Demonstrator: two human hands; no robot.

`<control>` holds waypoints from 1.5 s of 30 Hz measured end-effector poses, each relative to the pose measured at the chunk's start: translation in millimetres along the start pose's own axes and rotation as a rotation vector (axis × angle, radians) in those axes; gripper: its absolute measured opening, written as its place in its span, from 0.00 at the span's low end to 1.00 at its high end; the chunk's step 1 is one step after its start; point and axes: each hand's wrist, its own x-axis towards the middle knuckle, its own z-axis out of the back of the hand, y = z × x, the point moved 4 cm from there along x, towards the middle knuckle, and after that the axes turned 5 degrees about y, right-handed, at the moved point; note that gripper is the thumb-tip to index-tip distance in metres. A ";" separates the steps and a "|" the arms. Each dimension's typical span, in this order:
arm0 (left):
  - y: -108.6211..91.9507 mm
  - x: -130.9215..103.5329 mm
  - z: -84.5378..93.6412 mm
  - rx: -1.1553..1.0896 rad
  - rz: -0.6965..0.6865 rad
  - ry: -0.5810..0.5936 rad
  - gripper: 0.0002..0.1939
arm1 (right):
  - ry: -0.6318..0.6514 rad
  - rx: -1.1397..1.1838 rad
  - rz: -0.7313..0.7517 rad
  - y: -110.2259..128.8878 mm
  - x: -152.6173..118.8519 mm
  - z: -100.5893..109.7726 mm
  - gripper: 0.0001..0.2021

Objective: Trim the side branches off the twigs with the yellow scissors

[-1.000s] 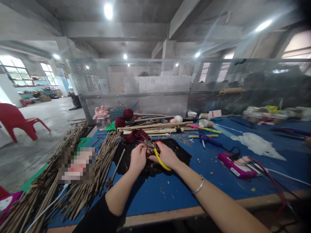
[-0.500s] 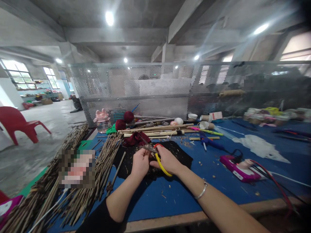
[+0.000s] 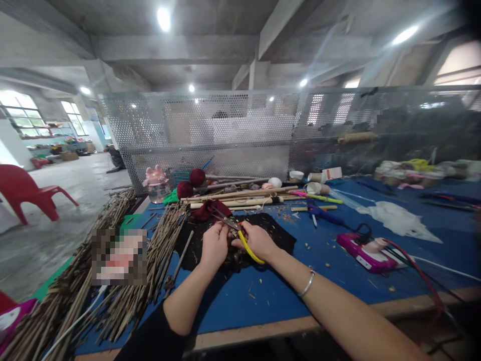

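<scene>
My right hand (image 3: 256, 240) is closed on the yellow and red handles of a pair of scissors (image 3: 246, 247), whose blades point up and to the left. Close beside it, my left hand (image 3: 215, 244) has its fingers pinched near the blades; what they hold is too small to make out. Both hands are over a black cloth (image 3: 276, 231) strewn with light scraps. Dark red cloth (image 3: 205, 211) lies just beyond the blades. A thin stick (image 3: 184, 252) rests left of my left hand.
Bundles of twigs (image 3: 160, 255) cover the table's left side. Long sticks, dark red balls (image 3: 185, 190) and a clear bottle (image 3: 157, 186) are at the back. On the right are a blue glue gun (image 3: 325, 215), a magenta power strip (image 3: 366, 254) and white plastic (image 3: 400, 220).
The scissors' blades have come closer together, and their handles are pressed nearer to each other in my right hand. The view has shifted slightly. My left hand stays beside the blades.
</scene>
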 end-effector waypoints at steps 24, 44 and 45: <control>8.6 3.1 -4.7 -0.056 -0.025 0.047 0.13 | -0.065 0.039 -0.024 1.0 -1.5 0.9 0.24; 9.6 4.4 -6.5 -0.441 0.132 0.080 0.14 | -0.005 0.164 0.004 -9.0 5.3 -3.6 0.18; 8.3 4.4 -6.9 -0.466 0.128 0.098 0.13 | 0.011 0.162 0.009 -7.4 4.3 -2.6 0.18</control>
